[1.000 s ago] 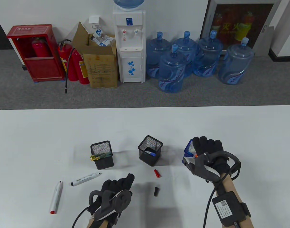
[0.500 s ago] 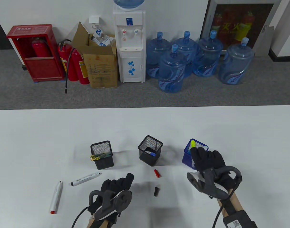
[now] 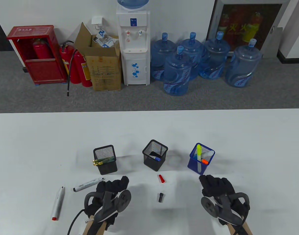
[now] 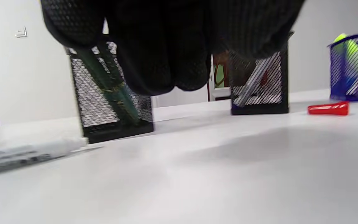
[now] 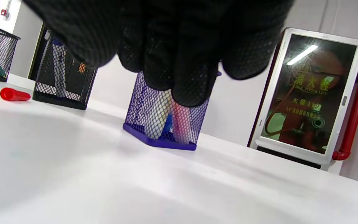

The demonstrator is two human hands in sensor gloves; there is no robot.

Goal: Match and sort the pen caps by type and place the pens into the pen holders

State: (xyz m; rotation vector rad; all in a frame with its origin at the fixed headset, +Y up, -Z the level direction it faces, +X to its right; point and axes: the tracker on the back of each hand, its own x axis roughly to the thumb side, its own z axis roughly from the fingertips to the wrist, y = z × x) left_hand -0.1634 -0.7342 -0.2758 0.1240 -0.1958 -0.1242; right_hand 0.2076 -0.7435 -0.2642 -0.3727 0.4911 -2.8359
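Black-gloved, both hands empty with loosely curled fingers, left hand (image 3: 110,193) near the black marker (image 3: 88,184), right hand (image 3: 219,193) before the blue holder (image 3: 200,159); likely next, cap that marker with the black cap (image 3: 160,197).

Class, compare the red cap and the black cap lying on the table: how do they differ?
The red cap lies farther from the person, nearer the middle holder; the black cap lies closer. The red cap tilts leftward, the black cap lies nearly straight. Both lie loose, untouched.
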